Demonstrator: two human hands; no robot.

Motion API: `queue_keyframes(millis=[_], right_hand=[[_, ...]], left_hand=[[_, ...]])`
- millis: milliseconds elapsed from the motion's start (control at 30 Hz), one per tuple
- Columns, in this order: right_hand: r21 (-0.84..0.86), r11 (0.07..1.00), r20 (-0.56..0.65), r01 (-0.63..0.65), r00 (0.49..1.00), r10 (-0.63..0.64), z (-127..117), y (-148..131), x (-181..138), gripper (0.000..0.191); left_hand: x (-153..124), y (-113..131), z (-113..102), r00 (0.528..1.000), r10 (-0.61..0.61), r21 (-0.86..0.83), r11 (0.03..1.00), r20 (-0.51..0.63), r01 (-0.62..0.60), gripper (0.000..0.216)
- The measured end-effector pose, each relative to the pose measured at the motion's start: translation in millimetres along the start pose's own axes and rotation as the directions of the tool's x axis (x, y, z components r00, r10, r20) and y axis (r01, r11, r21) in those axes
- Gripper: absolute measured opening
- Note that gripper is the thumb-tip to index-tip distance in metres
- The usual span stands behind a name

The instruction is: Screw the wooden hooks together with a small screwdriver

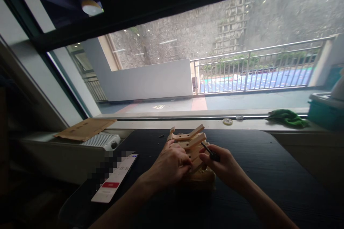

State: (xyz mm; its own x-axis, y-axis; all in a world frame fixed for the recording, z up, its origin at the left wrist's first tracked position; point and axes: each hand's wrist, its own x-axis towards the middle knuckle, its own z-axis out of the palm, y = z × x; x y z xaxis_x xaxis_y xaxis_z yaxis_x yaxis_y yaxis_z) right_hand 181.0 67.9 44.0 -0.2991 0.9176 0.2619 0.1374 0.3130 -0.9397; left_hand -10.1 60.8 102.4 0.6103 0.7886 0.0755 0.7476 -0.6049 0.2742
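Observation:
A light wooden rack of several slanted slats [189,137] on a wooden base [200,179] stands on the dark table [268,171]. My left hand [170,166] is curled over the rack's left side, fingers closed on the lower slats. Close on the right, my right hand [224,164] pinches a small dark tool [210,152], its tip pointing up and left at the slats.
A phone [115,178] with a lit screen lies at the table's left. A white device [103,140] and cardboard [86,128] sit on the left ledge. On the window sill lie a tape roll [227,121] and a green cloth [288,118]; a teal bin [326,112] stands far right.

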Motion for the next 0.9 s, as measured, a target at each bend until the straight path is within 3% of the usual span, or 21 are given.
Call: queue_keyframes(millis=[533,900], right_hand=[[-0.042,0.999,0.058,-0.012,0.998,0.014,-3.1,0.1,-4.6,0.026],[-0.058,0.996,0.166,-0.061,0.984,0.07,-15.2,7.5,-7.4,0.032]], left_hand=[[-0.7,-0.6,2.9,0.998,0.056,0.051,0.997,-0.01,-0.055,0.016],[-1.7,17.7,13.0,0.988,0.139,0.139,0.982,-0.063,-0.129,0.034]])
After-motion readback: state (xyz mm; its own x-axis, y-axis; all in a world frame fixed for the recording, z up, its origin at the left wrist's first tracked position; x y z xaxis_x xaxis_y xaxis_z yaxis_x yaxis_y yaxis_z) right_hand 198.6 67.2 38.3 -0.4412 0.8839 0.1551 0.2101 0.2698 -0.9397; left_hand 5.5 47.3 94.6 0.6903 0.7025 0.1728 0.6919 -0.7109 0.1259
